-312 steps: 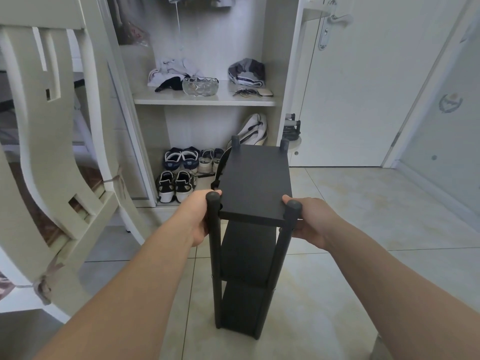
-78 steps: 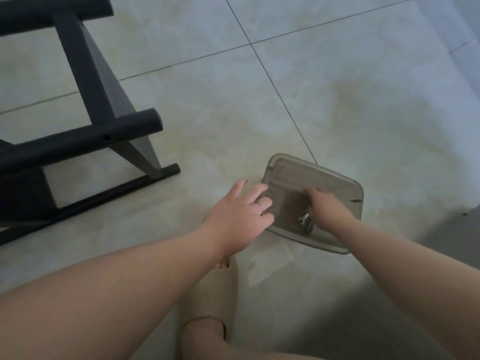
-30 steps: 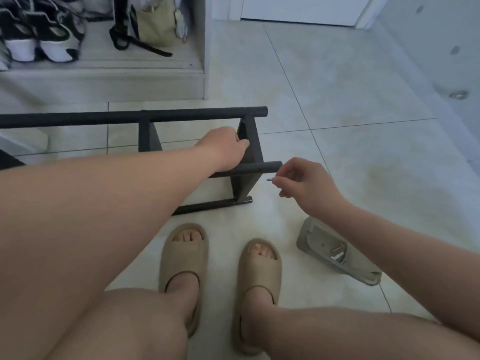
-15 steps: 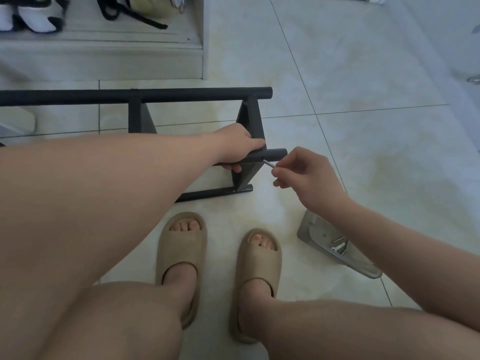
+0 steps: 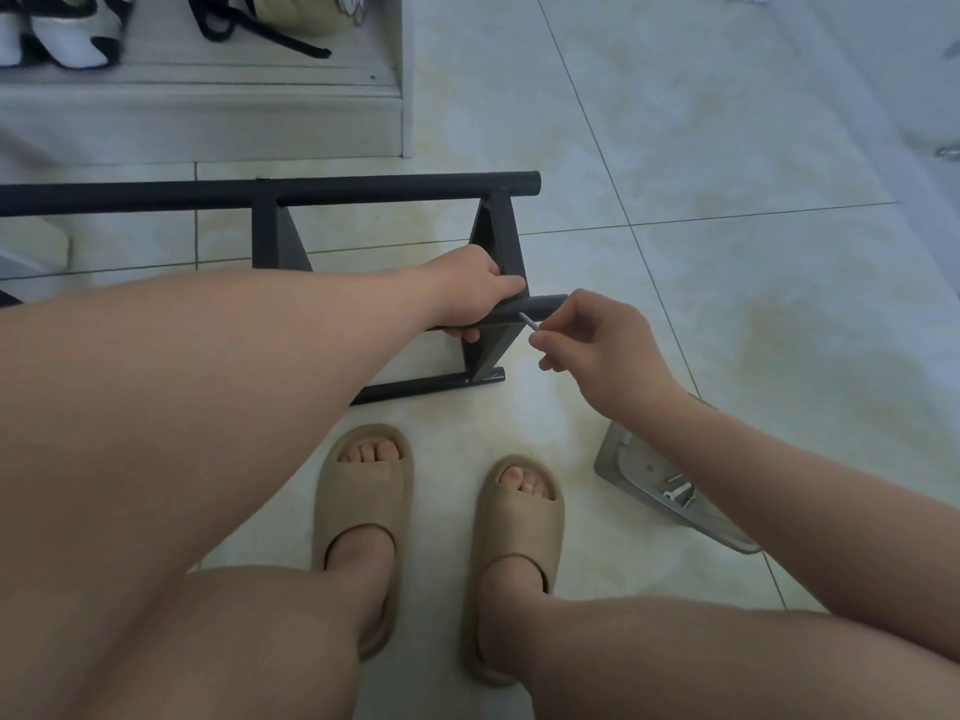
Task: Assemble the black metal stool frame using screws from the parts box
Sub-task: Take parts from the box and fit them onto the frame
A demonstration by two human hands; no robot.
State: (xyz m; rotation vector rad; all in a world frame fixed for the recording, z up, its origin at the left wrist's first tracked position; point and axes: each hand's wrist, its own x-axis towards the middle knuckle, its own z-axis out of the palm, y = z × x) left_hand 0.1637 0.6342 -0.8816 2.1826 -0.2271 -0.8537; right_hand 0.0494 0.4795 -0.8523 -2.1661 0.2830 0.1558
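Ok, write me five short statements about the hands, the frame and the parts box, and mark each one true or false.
1. The left hand grips a tube of the black frame. True.
2. The right hand holds nothing. False: it pinches a screw, with the tip at the tube that the left hand grips.
3. The frame stands upright. False: it lies on its side on the floor.
4. The parts box is on the floor to the right of the slippers. True.
5. The parts box is empty. False: small metal parts show inside it.
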